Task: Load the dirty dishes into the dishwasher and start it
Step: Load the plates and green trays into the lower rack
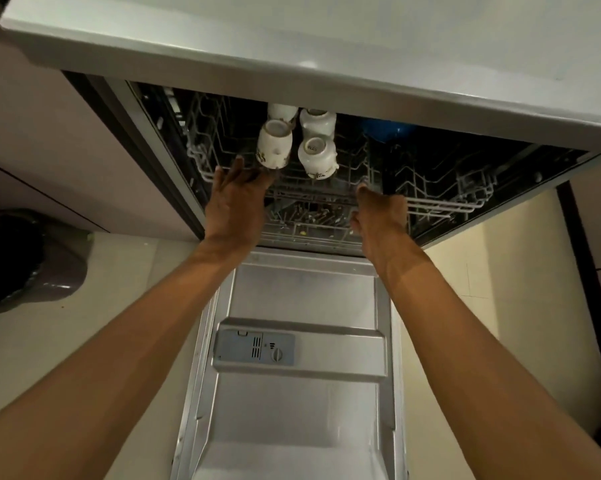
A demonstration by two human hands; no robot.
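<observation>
The dishwasher door (pixel 302 299) lies folded down, with one grey detergent dispenser (pixel 255 346) on its inner face. Under the worktop (pixel 326 36) the upper rack (pixel 437 206) holds four white cups (pixel 274 147), all upside down in two pairs on the left side, and one blue dish (pixel 385 129) deeper in, partly hidden. Both arms reach in. The left hand (pixel 238 199) has its fingers straight, touching the rack's front edge just below the nearest cup. The right hand (pixel 382 213) has its fingers curled over the front rail, gripping it. Below, the lower rack (pixel 309 233) shows cutlery, too blurred to count. One dark bin (pixel 11 258) stands on the floor at left.
</observation>
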